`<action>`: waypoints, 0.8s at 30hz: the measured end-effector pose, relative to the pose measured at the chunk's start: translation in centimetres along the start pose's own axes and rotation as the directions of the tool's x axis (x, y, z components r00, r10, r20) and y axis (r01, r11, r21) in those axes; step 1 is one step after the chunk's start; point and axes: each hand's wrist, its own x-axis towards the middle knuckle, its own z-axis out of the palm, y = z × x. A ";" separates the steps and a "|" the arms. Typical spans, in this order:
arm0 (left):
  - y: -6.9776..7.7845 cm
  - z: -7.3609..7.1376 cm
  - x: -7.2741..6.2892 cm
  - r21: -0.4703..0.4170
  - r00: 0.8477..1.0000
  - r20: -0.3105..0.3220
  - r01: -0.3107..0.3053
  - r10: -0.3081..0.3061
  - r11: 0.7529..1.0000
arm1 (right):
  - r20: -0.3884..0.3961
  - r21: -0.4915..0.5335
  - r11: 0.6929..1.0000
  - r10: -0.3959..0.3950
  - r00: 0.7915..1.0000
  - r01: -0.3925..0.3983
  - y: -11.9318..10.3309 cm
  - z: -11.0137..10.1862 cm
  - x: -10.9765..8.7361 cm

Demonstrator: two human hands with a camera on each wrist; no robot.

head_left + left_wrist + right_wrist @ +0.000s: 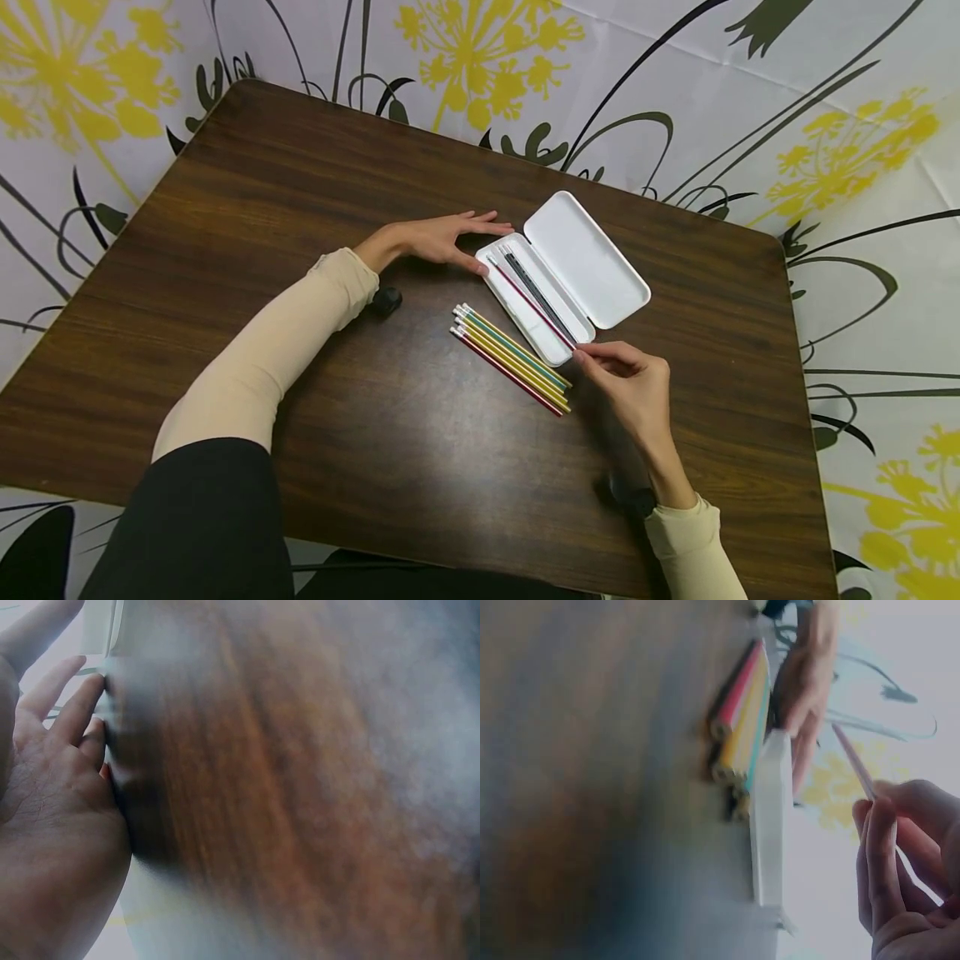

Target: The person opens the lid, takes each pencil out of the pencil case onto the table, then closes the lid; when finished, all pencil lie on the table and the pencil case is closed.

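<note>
A white pencil case (556, 347) lies with its lid (588, 260) folded back, dark pencils (537, 292) in its tray. My right hand (637, 387) pinches a red pencil (534, 306) near one end between thumb and fingertips. In the head view this pencil slants over the tray; in the right wrist view it points up, above the case's side. At the case's far-left end is my left hand (435, 240), fingers extended, thumb at one corner and fingertips by the other. Several pencils (516, 360), red, yellow and green, lie side by side in front of the case.
The brown wooden table (360, 475) has a flower-patterned cloth (630, 50) hanging behind it. A small black device (386, 301) shows at my left wrist, another black device (630, 492) at my right wrist.
</note>
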 end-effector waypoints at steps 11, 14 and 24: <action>0.1 0.0 0.0 -0.008 0.999 0.008 0.036 -0.036 0.999 | 0.195 -0.022 1.000 -0.008 0.981 0.013 -1.2 0.5 -2.4; 0.0 0.1 0.0 -0.012 0.999 0.003 0.046 -0.046 0.999 | 0.232 -0.032 0.999 -0.032 0.972 0.041 -0.7 0.7 -3.1; -0.2 0.1 0.0 -0.020 0.999 0.004 0.052 -0.052 0.998 | 0.257 -0.107 0.989 -0.074 0.964 0.104 2.8 1.4 -4.5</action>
